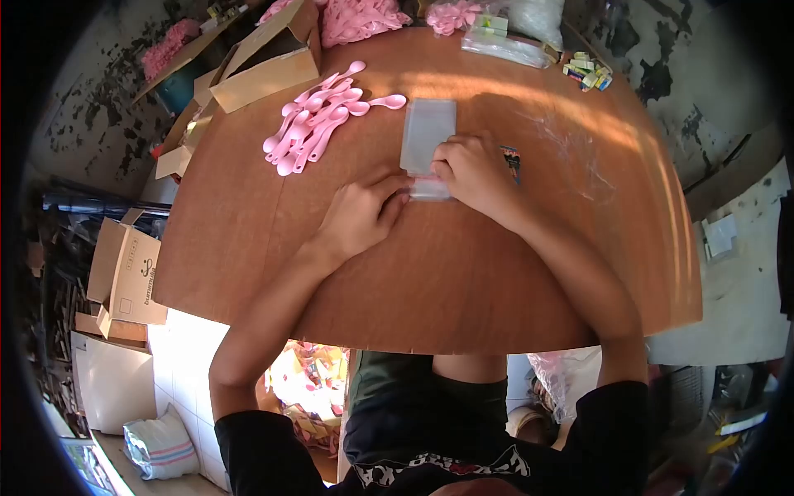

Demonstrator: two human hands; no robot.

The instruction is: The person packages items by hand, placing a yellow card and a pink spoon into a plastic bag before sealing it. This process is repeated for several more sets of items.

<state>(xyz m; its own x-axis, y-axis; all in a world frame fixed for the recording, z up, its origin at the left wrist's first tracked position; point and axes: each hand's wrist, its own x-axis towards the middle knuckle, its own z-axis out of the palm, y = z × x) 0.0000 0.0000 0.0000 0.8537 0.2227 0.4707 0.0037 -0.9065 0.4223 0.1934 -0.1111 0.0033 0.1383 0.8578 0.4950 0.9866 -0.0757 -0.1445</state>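
Observation:
A clear plastic sleeve [429, 136] lies flat on the brown table [356, 289], with its lower end between my two hands. My left hand [361, 212] rests at that end's left side, its fingertips closed on the plastic. On the right side, my right hand [475, 176] has curled fingers pressed down on the sleeve. A pinkish strip shows through the plastic between them. A small dark printed card [512, 164] lies just right of my right hand, partly hidden by it. To the upper left is a pile of pink plastic spoons [304, 128].
An open cardboard box [269, 74] stands at the table's back left. Pink bags [360, 22], plastic packs [506, 50] and several small boxes [589, 73] line the back edge. Thin clear plastic scraps [579, 157] lie on the right. Another carton [132, 269] stands left below the table.

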